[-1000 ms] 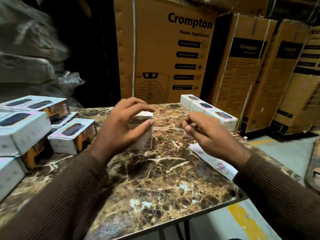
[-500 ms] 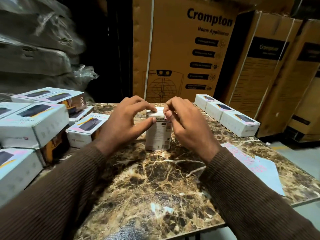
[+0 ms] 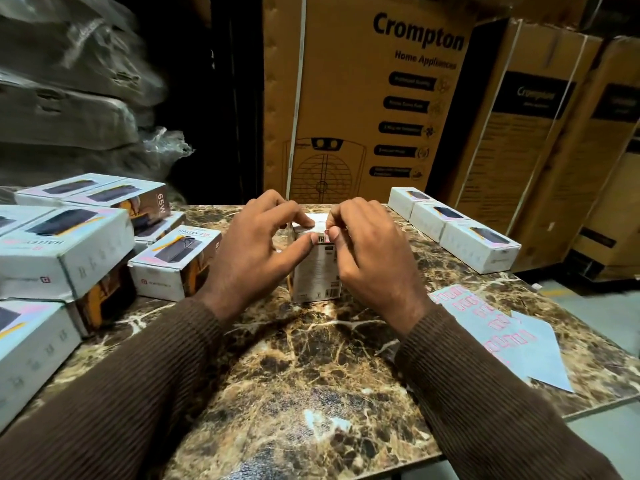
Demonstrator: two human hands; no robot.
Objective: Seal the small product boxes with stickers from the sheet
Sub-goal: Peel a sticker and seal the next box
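The power bank box (image 3: 317, 268) you're sealing stands upright at the middle of the surface (image 3: 311, 375). Your left hand (image 3: 256, 251) clamps its top edge, and your right hand (image 3: 363, 254) pinches what looks like a sticker at the flap. Lay it across the seam, then rub it flat. One sticker sheet (image 3: 498, 330) lies to your right, three boxes in a row (image 3: 453, 226) sit behind it, and about seven stacked boxes (image 3: 69, 244) stand on your left.
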